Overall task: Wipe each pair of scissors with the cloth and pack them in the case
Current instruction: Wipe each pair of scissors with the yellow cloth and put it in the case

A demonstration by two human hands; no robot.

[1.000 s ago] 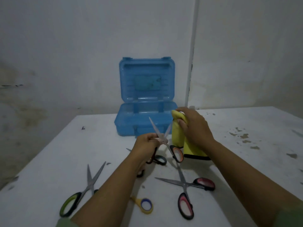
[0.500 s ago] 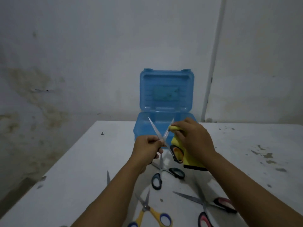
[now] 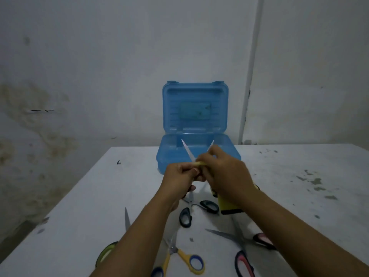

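Note:
My left hand (image 3: 178, 181) is shut on a pair of scissors (image 3: 187, 151) whose two blades stick up in a V in front of the case. My right hand (image 3: 229, 174) grips the yellow cloth (image 3: 227, 204) and presses a fold of it against the blades near their pivot; the cloth hangs down under the wrist. The blue plastic case (image 3: 171, 154) stands open at the table's far edge, lid upright. The held scissors' handles are hidden by my hands.
On the white table (image 3: 99, 196) lie several other scissors: black-handled (image 3: 185, 216), yellow-and-blue-handled (image 3: 191, 260), pink-and-black-handled (image 3: 243, 260) and green-handled (image 3: 105, 254), partly under my left forearm. Stains mark the table's right side (image 3: 317, 184).
My right hand has slid the cloth from the right blade's upper part down to the pivot, against my left hand. The camera view has shifted, so the case sits more to the right.

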